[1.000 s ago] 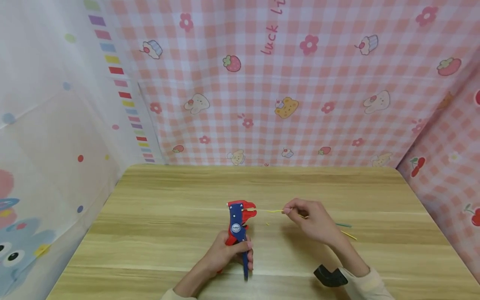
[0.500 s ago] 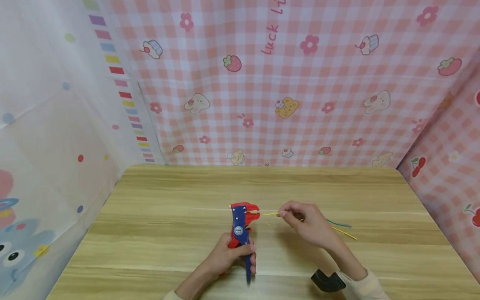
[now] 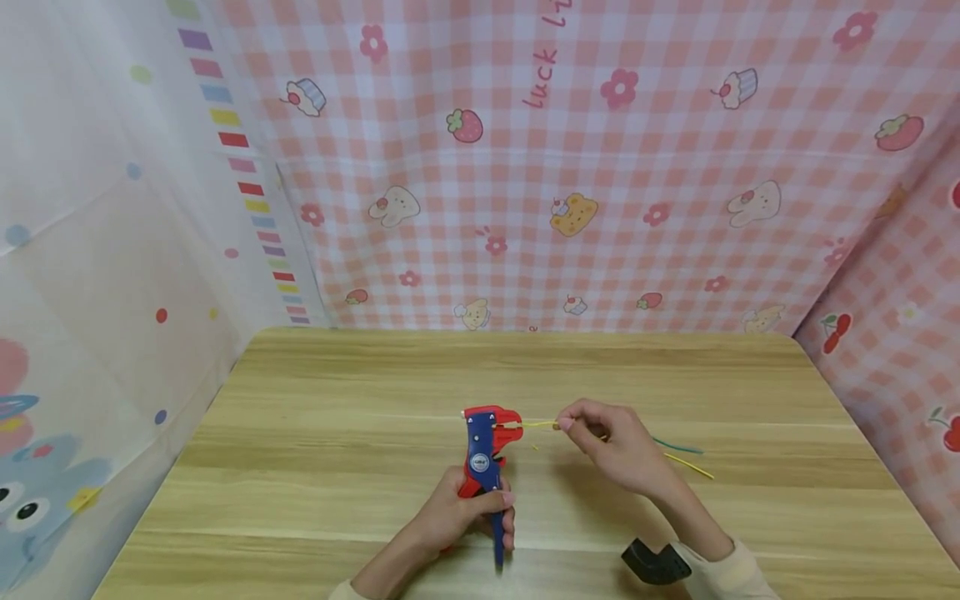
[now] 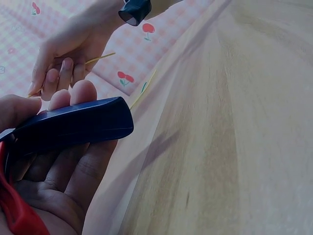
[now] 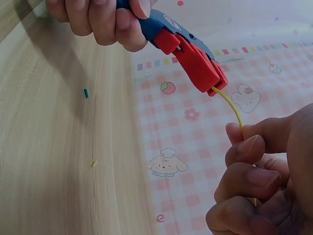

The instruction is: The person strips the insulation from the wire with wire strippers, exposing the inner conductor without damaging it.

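My left hand (image 3: 461, 508) grips the handles of a wire stripper (image 3: 478, 446) with a blue body and red jaws, held upright over the table. In the left wrist view its blue handle (image 4: 78, 122) crosses the palm under the curled fingers. Between thumb and forefinger, my right hand (image 3: 618, 446) pinches a thin yellow wire (image 3: 538, 424). The wire's free part runs leftwards into the stripper's mouth; in the right wrist view the yellow wire (image 5: 230, 104) bends slightly there. Its tip is hidden inside the tool, and its other end passes behind my right fingers.
Right of my right hand, a green wire (image 3: 678, 447) and another yellow wire (image 3: 690, 466) lie on the wooden table (image 3: 322, 467). Below the stripper's mouth are a yellow scrap (image 5: 94, 164) and a green scrap (image 5: 86, 93). A checked curtain (image 3: 480, 167) hangs behind.
The stripper has shifted slightly right and down, while my right hand has moved left with the wire. The stretch of wire between fingers and tool is shorter. Both hands keep their hold.
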